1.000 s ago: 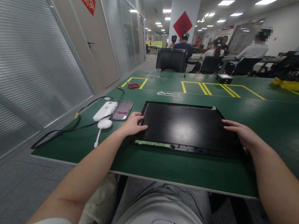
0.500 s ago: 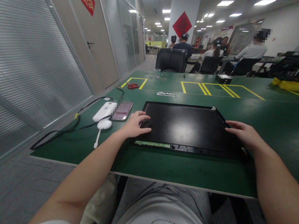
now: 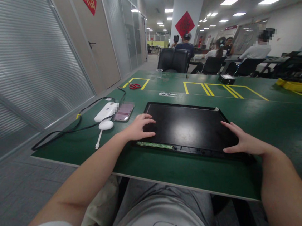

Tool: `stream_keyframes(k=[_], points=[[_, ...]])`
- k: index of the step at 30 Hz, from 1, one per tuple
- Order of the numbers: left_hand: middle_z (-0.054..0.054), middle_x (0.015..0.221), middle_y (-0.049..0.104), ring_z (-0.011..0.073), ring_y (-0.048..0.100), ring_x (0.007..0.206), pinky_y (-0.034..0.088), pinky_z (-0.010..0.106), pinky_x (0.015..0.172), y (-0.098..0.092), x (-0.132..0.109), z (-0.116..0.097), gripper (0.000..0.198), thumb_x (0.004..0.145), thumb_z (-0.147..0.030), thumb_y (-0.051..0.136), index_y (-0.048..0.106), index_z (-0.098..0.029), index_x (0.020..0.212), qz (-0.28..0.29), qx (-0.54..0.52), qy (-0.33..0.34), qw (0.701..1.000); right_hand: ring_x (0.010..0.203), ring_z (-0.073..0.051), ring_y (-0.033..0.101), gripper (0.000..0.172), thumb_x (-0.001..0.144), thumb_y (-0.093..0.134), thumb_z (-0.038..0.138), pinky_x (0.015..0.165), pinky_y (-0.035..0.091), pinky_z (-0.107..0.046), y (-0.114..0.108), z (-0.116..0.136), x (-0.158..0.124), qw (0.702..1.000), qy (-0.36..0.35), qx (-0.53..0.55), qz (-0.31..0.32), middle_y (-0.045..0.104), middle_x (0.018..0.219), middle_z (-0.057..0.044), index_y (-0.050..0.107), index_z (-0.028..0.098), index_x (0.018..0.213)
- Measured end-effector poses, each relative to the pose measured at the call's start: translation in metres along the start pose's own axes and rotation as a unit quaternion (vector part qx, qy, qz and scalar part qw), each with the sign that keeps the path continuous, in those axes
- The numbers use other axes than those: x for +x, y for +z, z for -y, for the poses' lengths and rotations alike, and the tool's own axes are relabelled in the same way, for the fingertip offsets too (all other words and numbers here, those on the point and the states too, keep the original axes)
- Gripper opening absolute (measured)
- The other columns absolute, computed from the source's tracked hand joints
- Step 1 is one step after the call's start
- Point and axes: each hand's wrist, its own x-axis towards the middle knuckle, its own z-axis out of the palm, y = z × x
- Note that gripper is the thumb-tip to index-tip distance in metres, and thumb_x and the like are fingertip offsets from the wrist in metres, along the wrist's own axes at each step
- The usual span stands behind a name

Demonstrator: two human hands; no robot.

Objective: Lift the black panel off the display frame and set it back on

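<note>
A black panel [image 3: 187, 127] lies flat near the close edge of a green table [image 3: 188, 172], a green circuit strip [image 3: 154, 145] exposed along the left part of its near side. The left hand [image 3: 140, 127] is open, fingers spread over the panel's left end; the right hand [image 3: 241, 139] is likewise open at the right end. Each hand hides part of the edge beneath it; whether either presses on the surface cannot be determined. Near the left hand lie a phone [image 3: 124, 112], a white device [image 3: 106, 112] and a rounded white item with a short lead [image 3: 106, 125]. A black cable [image 3: 65, 132] loops around this group on the left. Beyond the panel: small white pieces [image 3: 168, 94], red-handled scissors [image 3: 135, 86] by yellow tape markings, a clear cup [image 3: 159, 73], and a black box [image 3: 227, 79]. A yellow object [image 3: 295, 85] occupies the far right. Seated people are visible in the background.
</note>
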Motion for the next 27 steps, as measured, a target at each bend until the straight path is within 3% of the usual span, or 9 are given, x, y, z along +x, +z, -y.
stream_keyframes(k=[4,9,14,19,27], points=[[0.017,0.149,0.047,0.0364,0.04,0.144,0.032,0.054,0.122,0.0012,-0.0004,-0.0022,0.067,0.08,-0.059,0.072,0.065,-0.022,0.136,0.018,0.0,-0.011,1.0,0.157,-0.042,0.014,0.13,0.053,0.088,0.06,0.124,0.024,-0.06,0.0011,-0.0065,0.0008,1.0,-0.023,-0.013,0.0,0.008,0.174,-0.01,0.026,0.038,0.165],[0.017,0.15,0.045,0.0382,0.037,0.146,0.029,0.056,0.123,0.0029,-0.0006,-0.0029,0.072,0.078,-0.061,0.074,0.062,-0.023,0.139,0.032,-0.003,-0.015,0.999,0.157,-0.041,0.013,0.128,0.055,0.087,0.059,0.124,0.021,-0.062,0.0014,-0.0062,0.0014,0.999,-0.042,-0.024,0.002,0.008,0.174,-0.007,0.024,0.04,0.165],[0.019,0.157,0.034,0.0424,0.026,0.152,0.024,0.059,0.125,0.0055,-0.0004,-0.0022,0.082,0.071,-0.063,0.08,0.061,-0.024,0.141,0.027,0.002,-0.023,0.999,0.158,-0.041,0.012,0.126,0.056,0.087,0.056,0.125,0.021,-0.062,0.0019,-0.004,0.0012,0.999,-0.045,-0.014,-0.007,0.008,0.174,-0.006,0.025,0.04,0.165],[0.016,0.162,0.027,0.043,0.023,0.154,0.023,0.061,0.124,0.0063,-0.0003,-0.0009,0.082,0.07,-0.062,0.082,0.06,-0.028,0.141,0.031,-0.01,-0.022,0.999,0.158,-0.039,0.011,0.126,0.056,0.087,0.056,0.126,0.02,-0.06,0.0016,-0.0022,0.0004,0.999,-0.042,-0.014,-0.007,0.003,0.175,-0.003,0.026,0.041,0.164],[0.019,0.162,0.027,0.0422,0.021,0.155,0.024,0.059,0.125,0.0073,-0.0008,0.0026,0.081,0.072,-0.063,0.08,0.06,-0.025,0.141,0.039,-0.013,-0.015,0.999,0.157,-0.042,0.016,0.124,0.055,0.088,0.056,0.125,0.023,-0.059,0.0007,0.0024,0.0011,0.998,-0.048,-0.024,-0.022,0.007,0.175,-0.004,0.03,0.039,0.163]])
